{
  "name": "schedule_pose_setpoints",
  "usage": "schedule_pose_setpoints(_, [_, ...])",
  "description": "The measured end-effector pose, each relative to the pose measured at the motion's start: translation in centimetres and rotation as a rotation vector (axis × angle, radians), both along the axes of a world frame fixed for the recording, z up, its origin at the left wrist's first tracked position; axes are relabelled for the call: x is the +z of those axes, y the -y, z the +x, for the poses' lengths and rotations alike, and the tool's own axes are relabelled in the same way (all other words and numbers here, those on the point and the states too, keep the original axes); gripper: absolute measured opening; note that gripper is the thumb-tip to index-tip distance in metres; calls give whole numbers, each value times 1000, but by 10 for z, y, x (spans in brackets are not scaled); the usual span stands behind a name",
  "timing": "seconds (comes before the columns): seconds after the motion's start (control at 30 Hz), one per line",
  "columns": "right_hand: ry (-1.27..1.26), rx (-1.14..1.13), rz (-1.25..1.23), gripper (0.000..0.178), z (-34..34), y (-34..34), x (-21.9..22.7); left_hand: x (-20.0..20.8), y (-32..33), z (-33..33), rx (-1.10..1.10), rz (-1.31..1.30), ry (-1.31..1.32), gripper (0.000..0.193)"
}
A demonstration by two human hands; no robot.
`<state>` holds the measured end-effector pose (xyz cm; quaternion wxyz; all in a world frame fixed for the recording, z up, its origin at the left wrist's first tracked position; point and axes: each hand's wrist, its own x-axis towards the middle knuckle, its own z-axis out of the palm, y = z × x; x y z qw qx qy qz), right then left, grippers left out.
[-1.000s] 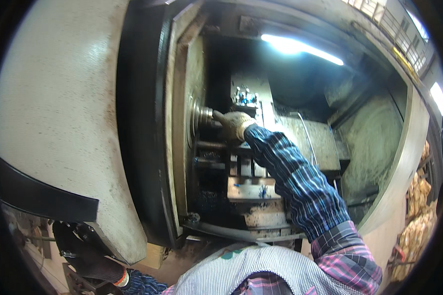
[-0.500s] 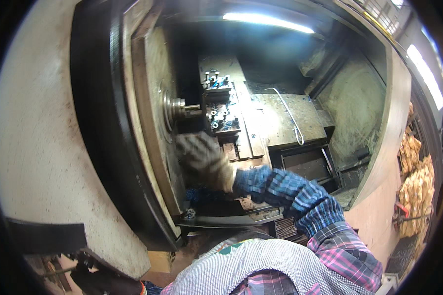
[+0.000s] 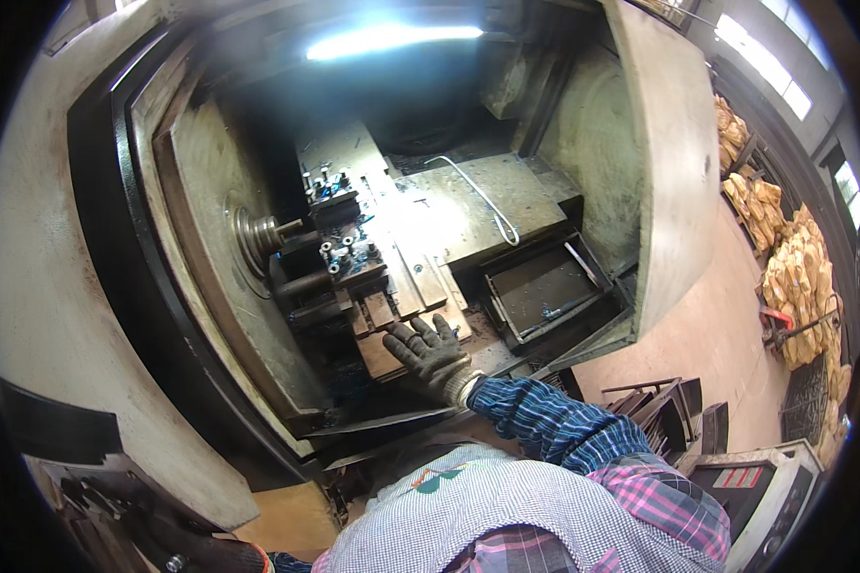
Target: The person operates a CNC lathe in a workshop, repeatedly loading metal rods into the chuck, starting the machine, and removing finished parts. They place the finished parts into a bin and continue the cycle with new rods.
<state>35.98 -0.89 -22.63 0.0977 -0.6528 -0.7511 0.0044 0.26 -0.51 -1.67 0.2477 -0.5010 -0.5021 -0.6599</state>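
My right hand [image 3: 432, 358], in a grey work glove with a pale cuff, lies with fingers spread at the near end of a machine's metal slide [image 3: 420, 277]. Nothing shows in its grasp. Beyond the fingers, two bolted tool holders [image 3: 355, 263] stand on the slide, with blue chips about them. To their left, a round spindle nose [image 3: 256, 239] holds a short metal piece pointing at the tools. At the lower left edge my left hand [image 3: 210, 549] is a dark shape beside dark machine parts; its fingers cannot be made out.
A long bent wire hook [image 3: 483, 199] lies on the flat metal cover right of the slide. Nearer sits a dark rectangular tray [image 3: 549, 291]. The pale door panel [image 3: 674, 181] bounds the right. A control box [image 3: 755, 487] stands lower right; wrapped yellowish bundles [image 3: 798, 272] are piled beyond.
My right hand has moved back from below the spindle toward the slide's near end, and its fingers now spread. The view has turned, bringing the control box in.
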Motion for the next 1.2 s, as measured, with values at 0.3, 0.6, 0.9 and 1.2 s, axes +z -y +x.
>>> schedule_pose_setpoints(0.3, [-566,-332,-241,86,79,95,-3,-15,37,68,-925,-628,79,38])
schedule_pose_setpoints(0.6, [-1065,-589,42,84,103,283,-47,-32,114,237,-1654,-1121,-204,32])
schedule_pose_setpoints(0.9, [-1250,-1113,-121,65,17,532,-70,-92,208,370,-2006,-1416,-732,32])
schedule_pose_setpoints(1.2, [-1402,-1814,521,49,-143,630,-90,-170,343,444,-2605,-1494,-1206,33])
